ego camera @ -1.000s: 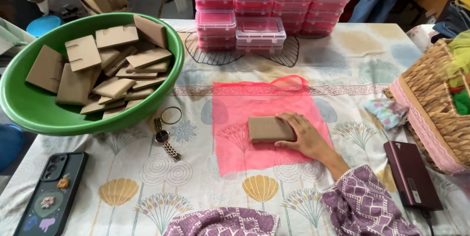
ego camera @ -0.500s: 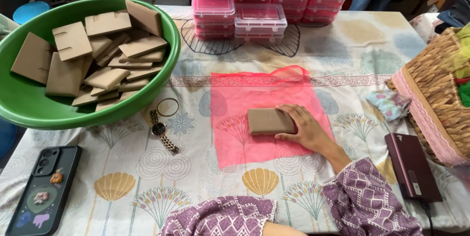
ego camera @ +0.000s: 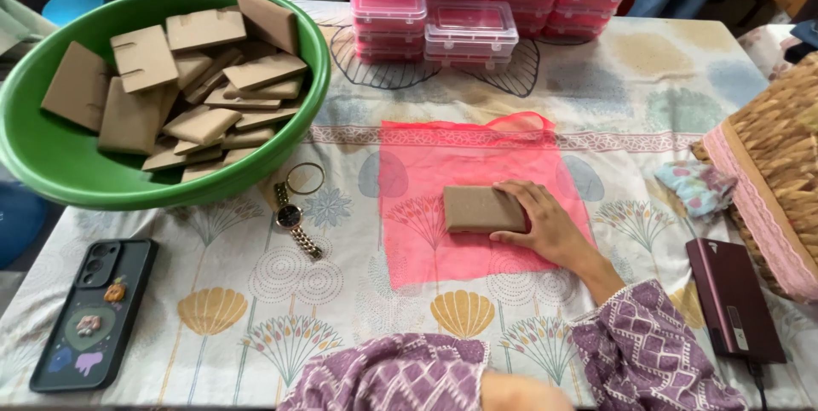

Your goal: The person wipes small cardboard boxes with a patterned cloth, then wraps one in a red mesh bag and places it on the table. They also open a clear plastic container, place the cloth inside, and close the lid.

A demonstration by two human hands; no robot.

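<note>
My right hand (ego camera: 545, 224) rests on the right end of a small brown cardboard box (ego camera: 479, 209) that lies flat on a sheer pink mesh bag (ego camera: 443, 164) spread on the patterned tablecloth. Its fingers are laid over the box's edge. Of my left arm only the purple patterned sleeve (ego camera: 392, 377) and a bit of forearm show at the bottom edge; the left hand itself is out of view. A green plastic basin (ego camera: 60, 177) at the left holds several more brown cardboard pieces (ego camera: 204, 79).
Stacks of clear boxes with pink bases (ego camera: 477, 2) line the far edge. A wristwatch (ego camera: 292, 219) and ring (ego camera: 305, 178) lie beside the basin, a phone (ego camera: 94, 313) at front left. A dark maroon device (ego camera: 733, 296), a floral cloth (ego camera: 694, 185) and a wicker basket (ego camera: 780, 147) sit right.
The view has shifted closer and lower. My left sleeve has come into view at the bottom. My right hand stays on the box, which has hardly moved.
</note>
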